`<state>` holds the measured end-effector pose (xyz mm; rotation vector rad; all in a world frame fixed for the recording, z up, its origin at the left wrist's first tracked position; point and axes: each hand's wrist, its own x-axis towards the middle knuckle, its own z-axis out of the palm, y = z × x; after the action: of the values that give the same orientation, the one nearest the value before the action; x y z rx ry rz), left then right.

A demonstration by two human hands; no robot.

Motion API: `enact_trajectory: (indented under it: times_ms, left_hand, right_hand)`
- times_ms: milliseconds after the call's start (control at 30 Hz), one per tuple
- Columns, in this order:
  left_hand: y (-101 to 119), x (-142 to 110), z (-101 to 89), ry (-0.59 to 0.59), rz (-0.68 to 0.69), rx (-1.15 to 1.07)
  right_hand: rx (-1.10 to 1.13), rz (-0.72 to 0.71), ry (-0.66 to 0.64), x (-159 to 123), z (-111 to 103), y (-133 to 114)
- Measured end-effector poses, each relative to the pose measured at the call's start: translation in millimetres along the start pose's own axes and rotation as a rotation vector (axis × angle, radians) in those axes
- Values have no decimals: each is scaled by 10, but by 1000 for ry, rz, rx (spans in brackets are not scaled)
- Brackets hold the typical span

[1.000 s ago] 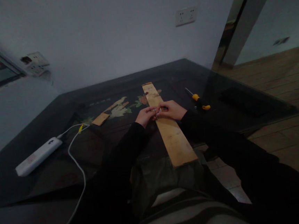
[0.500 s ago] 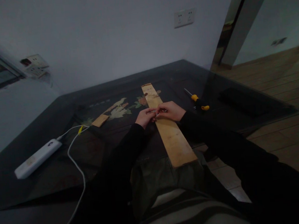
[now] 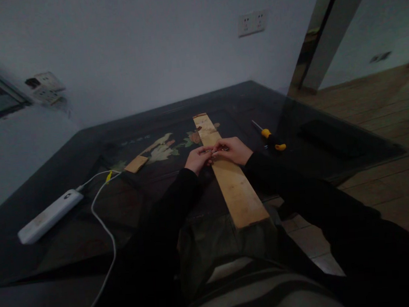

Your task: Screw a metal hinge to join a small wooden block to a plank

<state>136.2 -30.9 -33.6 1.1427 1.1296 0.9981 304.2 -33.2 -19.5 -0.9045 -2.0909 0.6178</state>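
A long, flat wooden board lies lengthwise on the dark table, its near end jutting over the edge above my lap. Over its middle my two hands meet, fingertips pinched together around a small shiny metal piece whose kind I cannot make out. My left hand is closed at the board's left edge. From the right, my right hand is closed too, its fingers curled over the board. The fingers mostly hide the small piece. To the right lies a screwdriver with a yellow and black handle.
A small wood piece lies left on the dark table. Farther left, a white power strip trails a white cable with a yellow tag. Small shiny bits sit beside the screwdriver. A wall stands behind the table.
Both hands stay pinched together over the board, with only slight finger movement. The view shifts a little; the board, screwdriver and power strip stay in place.
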Motion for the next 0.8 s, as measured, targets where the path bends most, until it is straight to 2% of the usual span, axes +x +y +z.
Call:
enact_trajectory:
  times_ms: [67, 233, 533, 800]
  left_hand:
    - [-16, 13, -3, 6, 8, 2]
    - [-18, -4, 14, 7, 29, 8]
    - [-52, 30, 1, 1, 44, 31]
    - [-13, -9, 28, 7, 34, 38]
  right_hand:
    - [21, 19, 5, 1, 8, 11]
    - [-182, -48, -58, -7, -12, 15]
    - [-308, -106, -90, -30, -21, -12]
    - [-77, -133, -28, -23, 26, -54]
